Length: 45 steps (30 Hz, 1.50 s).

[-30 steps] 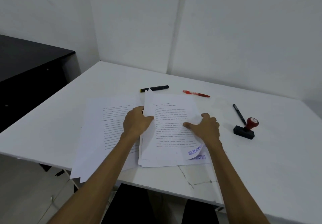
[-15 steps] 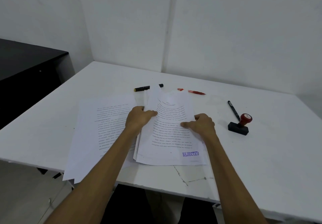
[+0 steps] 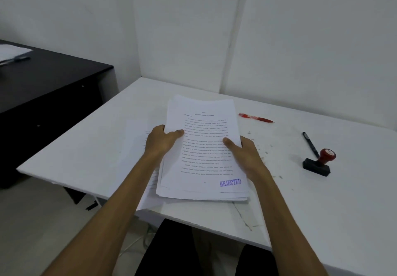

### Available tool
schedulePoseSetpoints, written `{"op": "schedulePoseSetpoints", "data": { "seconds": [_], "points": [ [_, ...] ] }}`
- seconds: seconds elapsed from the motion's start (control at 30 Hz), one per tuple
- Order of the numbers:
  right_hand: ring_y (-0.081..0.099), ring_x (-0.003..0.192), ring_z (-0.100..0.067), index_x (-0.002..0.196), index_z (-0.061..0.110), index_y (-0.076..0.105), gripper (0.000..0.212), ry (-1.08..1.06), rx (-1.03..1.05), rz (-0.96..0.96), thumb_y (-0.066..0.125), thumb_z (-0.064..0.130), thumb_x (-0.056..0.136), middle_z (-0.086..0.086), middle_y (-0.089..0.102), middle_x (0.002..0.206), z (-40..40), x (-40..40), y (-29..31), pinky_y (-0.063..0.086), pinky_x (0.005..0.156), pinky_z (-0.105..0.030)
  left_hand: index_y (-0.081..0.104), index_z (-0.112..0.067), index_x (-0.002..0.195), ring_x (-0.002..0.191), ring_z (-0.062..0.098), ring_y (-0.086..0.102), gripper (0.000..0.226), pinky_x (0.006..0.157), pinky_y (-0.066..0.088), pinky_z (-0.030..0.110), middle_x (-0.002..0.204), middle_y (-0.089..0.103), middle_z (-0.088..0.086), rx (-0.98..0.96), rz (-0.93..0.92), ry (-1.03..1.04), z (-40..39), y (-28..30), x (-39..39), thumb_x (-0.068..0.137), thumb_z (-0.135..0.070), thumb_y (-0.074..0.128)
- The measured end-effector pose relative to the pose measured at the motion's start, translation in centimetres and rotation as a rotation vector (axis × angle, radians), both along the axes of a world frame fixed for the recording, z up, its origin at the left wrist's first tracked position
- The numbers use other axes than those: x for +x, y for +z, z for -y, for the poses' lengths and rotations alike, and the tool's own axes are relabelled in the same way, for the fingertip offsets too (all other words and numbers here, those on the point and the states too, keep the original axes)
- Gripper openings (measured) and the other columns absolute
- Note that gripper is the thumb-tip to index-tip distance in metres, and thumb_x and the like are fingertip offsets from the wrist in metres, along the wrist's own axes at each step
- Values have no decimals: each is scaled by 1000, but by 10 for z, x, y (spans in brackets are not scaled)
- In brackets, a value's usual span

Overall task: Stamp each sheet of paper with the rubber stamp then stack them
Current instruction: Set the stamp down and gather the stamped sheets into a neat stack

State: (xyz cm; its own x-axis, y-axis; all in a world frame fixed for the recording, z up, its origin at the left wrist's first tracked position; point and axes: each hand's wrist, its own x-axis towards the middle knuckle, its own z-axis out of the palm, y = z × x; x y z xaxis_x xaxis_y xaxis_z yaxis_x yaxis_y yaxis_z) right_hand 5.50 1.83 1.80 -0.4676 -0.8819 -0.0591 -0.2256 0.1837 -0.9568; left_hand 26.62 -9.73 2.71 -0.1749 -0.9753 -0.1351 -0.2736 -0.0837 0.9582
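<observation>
A stack of printed sheets point(image 3: 206, 153) is raised at its far end above the white table point(image 3: 322, 200), its near edge down by the table's front. The top sheet carries a purple REJECTED stamp mark point(image 3: 230, 182) at its lower right. My left hand point(image 3: 161, 139) grips the stack's left edge, thumb on top. My right hand point(image 3: 242, 154) grips the right edge the same way. Another sheet point(image 3: 148, 181) lies under the stack on the left, mostly hidden. The rubber stamp point(image 3: 320, 161), red knob on a black base, stands on the table to the right, apart from both hands.
A black pen point(image 3: 310, 144) lies just behind the stamp, and a red pen point(image 3: 255, 118) lies beyond the stack. A black desk point(image 3: 53, 86) with papers on it stands to the left. White walls close the table's far side. The tabletop shows a crack point(image 3: 242, 217) near its front edge.
Both hands have gathered the sheets and tilted the stack up off the table. The black marker behind it is now hidden. The camera has turned left.
</observation>
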Motion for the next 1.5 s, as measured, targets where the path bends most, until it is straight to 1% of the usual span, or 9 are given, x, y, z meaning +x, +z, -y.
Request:
{"op": "schedulePoseSetpoints", "data": {
  "seconds": [0.1, 0.23, 0.43, 0.73, 0.9, 1.13, 1.3, 1.43, 1.5],
  "points": [
    [74, 94, -18, 117, 16, 70, 30, 45, 22, 10, 65, 35, 95, 1, 76, 108, 18, 27, -8, 60, 83, -35, 62, -16, 113, 92, 23, 63, 41, 81, 53, 35, 111, 67, 2, -58, 126, 64, 3, -1, 29, 83, -43, 70],
    [71, 90, -17, 108, 10, 68, 23, 45, 42, -100, 68, 28, 94, -3, 74, 106, 36, 59, -17, 56, 72, -23, 61, -17, 107, 84, 22, 60, 44, 70, 47, 32, 102, 65, 0, -195, 497, 169, 2, -5, 62, 82, -53, 66],
    [51, 120, -32, 128, 8, 53, 61, 20, 232, -433, 77, 41, 83, -13, 58, 125, 55, 88, -20, 47, 97, -38, 53, -9, 128, 121, 32, 44, 66, 88, 42, 43, 130, 51, 15, -257, 808, 257, 0, -20, 80, 83, -56, 64],
    [68, 100, -28, 97, 4, 62, 36, 67, 350, -379, 83, 29, 81, -12, 70, 112, 54, 92, 1, 52, 73, -29, 38, -3, 134, 121, 37, 45, 76, 90, 43, 44, 133, 45, 20, -5, 581, 237, 10, -13, 81, 77, -33, 78],
    [69, 96, -26, 108, 1, 68, 49, 87, 400, -407, 88, 31, 74, -10, 72, 110, 58, 88, 2, 55, 75, -31, 50, 1, 116, 100, 33, 56, 56, 75, 44, 35, 118, 57, 16, 78, 484, 168, 22, -9, 92, 77, -27, 77],
    [70, 95, -25, 111, 6, 66, 51, 89, 373, -240, 88, 29, 72, -7, 72, 110, 51, 86, -1, 59, 82, -37, 65, -11, 97, 86, 29, 64, 33, 85, 54, 44, 99, 68, 7, 95, 416, 140, 24, -15, 102, 73, -32, 69],
    [64, 86, -19, 113, 6, 65, 30, 131, 295, -23, 77, 13, 86, -3, 67, 105, 38, 74, 2, 48, 57, -21, 58, -21, 105, 93, 29, 60, 31, 79, 51, 39, 104, 61, 2, 18, 427, 195, 14, -16, 86, 78, -33, 65],
    [65, 98, -24, 123, 7, 61, 33, 124, 254, 45, 70, 9, 91, -10, 68, 122, 31, 61, 3, 52, 81, -32, 63, -19, 86, 84, 29, 64, 11, 85, 53, 45, 88, 68, 1, 14, 329, 162, 8, -15, 68, 78, -28, 64],
    [65, 103, -27, 126, 5, 60, 35, 119, 245, 77, 68, 9, 93, -8, 67, 123, 26, 55, 2, 52, 79, -31, 64, -20, 84, 84, 29, 66, 4, 87, 54, 47, 88, 69, 2, 11, 242, 164, 6, -14, 58, 80, -22, 64]
  ]
}}
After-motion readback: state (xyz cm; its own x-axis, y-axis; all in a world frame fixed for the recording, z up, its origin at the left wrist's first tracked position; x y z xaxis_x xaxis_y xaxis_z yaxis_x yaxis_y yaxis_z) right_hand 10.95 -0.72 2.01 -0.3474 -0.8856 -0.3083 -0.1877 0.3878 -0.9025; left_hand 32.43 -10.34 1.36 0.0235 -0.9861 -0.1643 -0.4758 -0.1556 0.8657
